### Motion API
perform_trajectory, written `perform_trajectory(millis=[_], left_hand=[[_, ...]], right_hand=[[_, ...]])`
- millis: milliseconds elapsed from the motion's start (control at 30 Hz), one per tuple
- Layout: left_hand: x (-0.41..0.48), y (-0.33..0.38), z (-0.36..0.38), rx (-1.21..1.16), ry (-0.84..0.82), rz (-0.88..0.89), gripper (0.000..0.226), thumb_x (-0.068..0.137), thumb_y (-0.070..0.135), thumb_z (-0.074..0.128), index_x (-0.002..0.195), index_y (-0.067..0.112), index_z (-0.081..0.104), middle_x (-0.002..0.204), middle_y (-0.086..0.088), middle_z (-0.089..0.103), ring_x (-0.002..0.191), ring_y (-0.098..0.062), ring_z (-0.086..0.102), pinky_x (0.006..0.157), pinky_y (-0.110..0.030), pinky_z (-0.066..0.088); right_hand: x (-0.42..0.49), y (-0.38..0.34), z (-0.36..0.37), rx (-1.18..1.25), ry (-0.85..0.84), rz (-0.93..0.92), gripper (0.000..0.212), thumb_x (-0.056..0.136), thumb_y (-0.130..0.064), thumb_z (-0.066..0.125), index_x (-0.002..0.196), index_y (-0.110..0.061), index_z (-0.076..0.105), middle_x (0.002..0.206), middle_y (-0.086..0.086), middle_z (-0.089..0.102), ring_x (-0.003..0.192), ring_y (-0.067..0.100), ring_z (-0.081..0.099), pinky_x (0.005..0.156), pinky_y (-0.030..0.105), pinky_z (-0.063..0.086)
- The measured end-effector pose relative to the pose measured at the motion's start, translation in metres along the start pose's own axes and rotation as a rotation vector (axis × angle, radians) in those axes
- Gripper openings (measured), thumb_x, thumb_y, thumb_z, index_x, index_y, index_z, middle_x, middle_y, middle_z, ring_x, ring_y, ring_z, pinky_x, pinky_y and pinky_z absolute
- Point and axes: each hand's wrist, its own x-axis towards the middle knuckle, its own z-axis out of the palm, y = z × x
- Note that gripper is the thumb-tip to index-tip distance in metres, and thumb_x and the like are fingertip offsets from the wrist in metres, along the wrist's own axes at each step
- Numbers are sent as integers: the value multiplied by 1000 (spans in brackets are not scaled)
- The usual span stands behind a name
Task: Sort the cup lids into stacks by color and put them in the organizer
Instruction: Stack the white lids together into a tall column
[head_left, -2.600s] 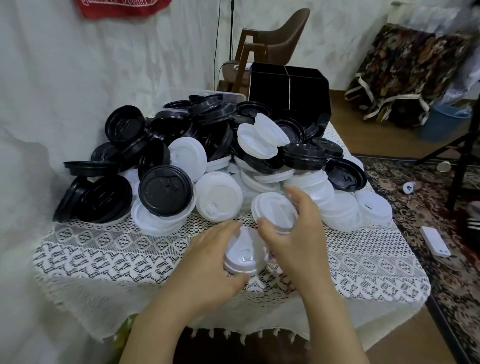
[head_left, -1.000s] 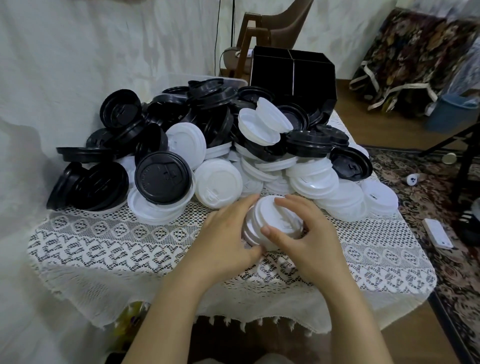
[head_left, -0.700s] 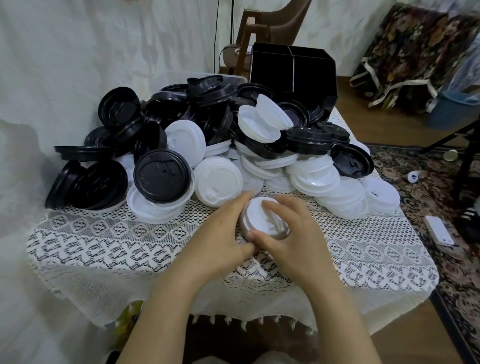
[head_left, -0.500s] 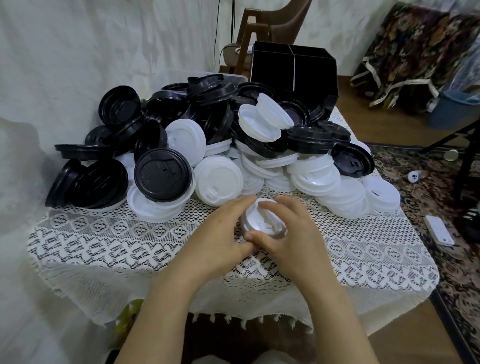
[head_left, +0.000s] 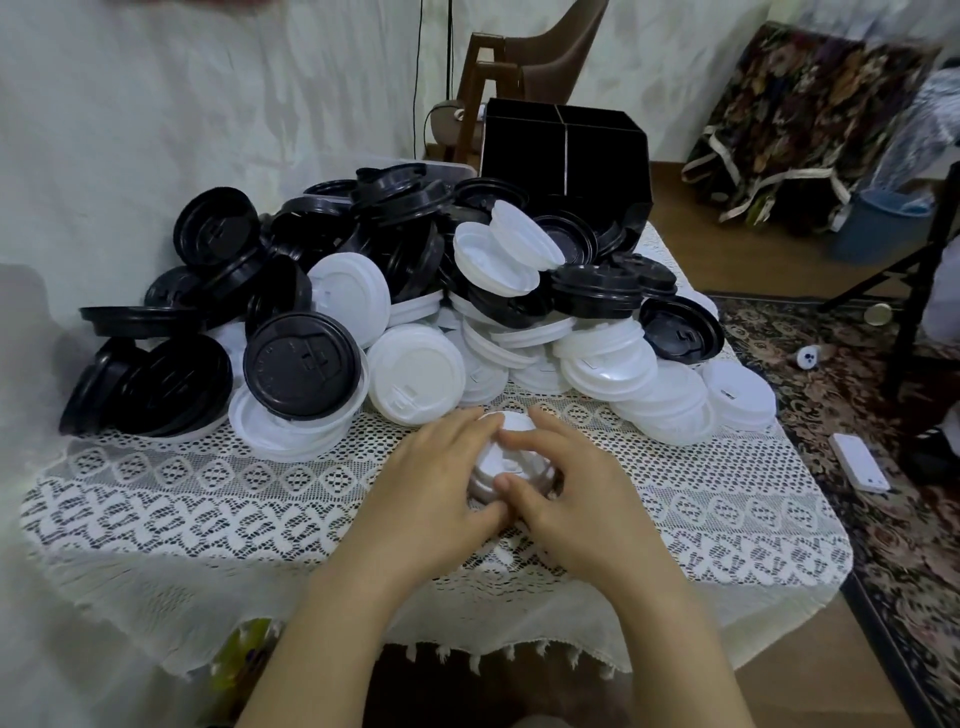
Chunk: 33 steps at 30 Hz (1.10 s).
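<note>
White stack (head_left: 506, 462) of lids: sits on the lace-covered surface (head_left: 208, 499), front middle, gripped from both sides. Grip, left hand (head_left: 431, 483): fingers curled round the left side. Grip, right hand (head_left: 571, 493): thumb and fingers curled round the right side. Mixed black-and-white pile (head_left: 415, 291): just behind. Black organizer (head_left: 566, 150): far edge, behind the pile.

Bare left forearm (head_left: 322, 639), bare right forearm (head_left: 670, 634)

Organizer (head_left: 566, 150) behind lid pile (head_left: 415, 322), on table (head_left: 156, 493)
</note>
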Motion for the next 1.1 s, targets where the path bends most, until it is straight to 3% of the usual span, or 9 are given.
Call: perform_trajectory(millis=[67, 167, 233, 267, 333, 433, 500, 633, 1100], left_hand=[[0, 1, 0, -1, -11, -18, 77, 85, 48, 60, 150, 35, 21, 153, 19, 22, 140, -4, 18, 117, -30, 18], [0, -1, 1, 6, -15, -35, 82, 82, 62, 59, 150, 37, 20, 154, 21, 20, 140, -4, 17, 118, -33, 18], [0, -1, 1, 9, -20, -50, 83, 81, 64, 58, 150, 38, 19, 154, 21, 18, 141, -4, 16, 118, -33, 17], [0, 0, 1, 15, -20, -53, 83, 81, 64, 58, 150, 38, 19, 154, 21, 18, 141, -4, 16, 118, -33, 17], [1, 0, 1, 32, -14, -49, 83, 82, 63, 58, 150, 38, 19, 155, 21, 18, 141, -5, 16, 119, -33, 17], [1, 1, 3, 38, -8, -49, 82, 82, 64, 57, 150, 38, 19, 155, 20, 18, 141, -5, 16, 119, -33, 18], [0, 1, 3, 44, -4, -47, 82, 82, 64, 56, 150, 38, 19, 154, 21, 18, 141, -5, 16, 118, -32, 18], [0, 1, 3, 47, 0, -41, 81, 83, 63, 56, 150, 38, 18, 154, 21, 18, 140, -4, 16, 118, -30, 16], [0, 0, -1, -1, -28, -62, 84, 79, 63, 62, 149, 39, 21, 153, 23, 20, 140, -3, 17, 116, -30, 16]], right_hand=[[2, 1, -2, -12, 105, -38, 40, 88, -34, 68, 127, -33, 61, 147, -17, 42, 110, -16, 41, 105, 20, 32], [7, 8, -13, -20, 658, -128, 37, 88, -21, 70, 124, -15, 62, 127, 2, 59, 118, 9, 49, 102, 23, 37], [9, 15, -24, 18, 903, -17, 45, 86, -14, 70, 128, -12, 54, 129, 7, 52, 122, 17, 44, 100, 23, 33], [12, 21, -28, 26, 912, 72, 53, 85, -13, 71, 133, -12, 49, 136, 9, 46, 128, 20, 39, 102, 24, 30], [18, 36, -31, -35, 763, 241, 74, 83, -21, 74, 145, -16, 34, 152, 10, 30, 142, 24, 22, 113, 32, 23], [24, 50, -27, -187, 562, 317, 94, 80, -42, 76, 152, -22, 18, 160, 8, 14, 148, 21, 6, 120, 39, 8], [28, 54, -25, -215, 543, 317, 91, 81, -44, 74, 151, -20, 22, 159, 9, 19, 147, 23, 10, 121, 40, 9], [29, 56, -23, -205, 613, 293, 76, 83, -35, 73, 146, -14, 36, 147, 12, 37, 140, 29, 25, 115, 43, 25], [-18, 39, -51, -152, 480, 272, 84, 81, -44, 71, 149, -18, 28, 146, 1, 36, 136, 17, 25, 108, 34, 29]])
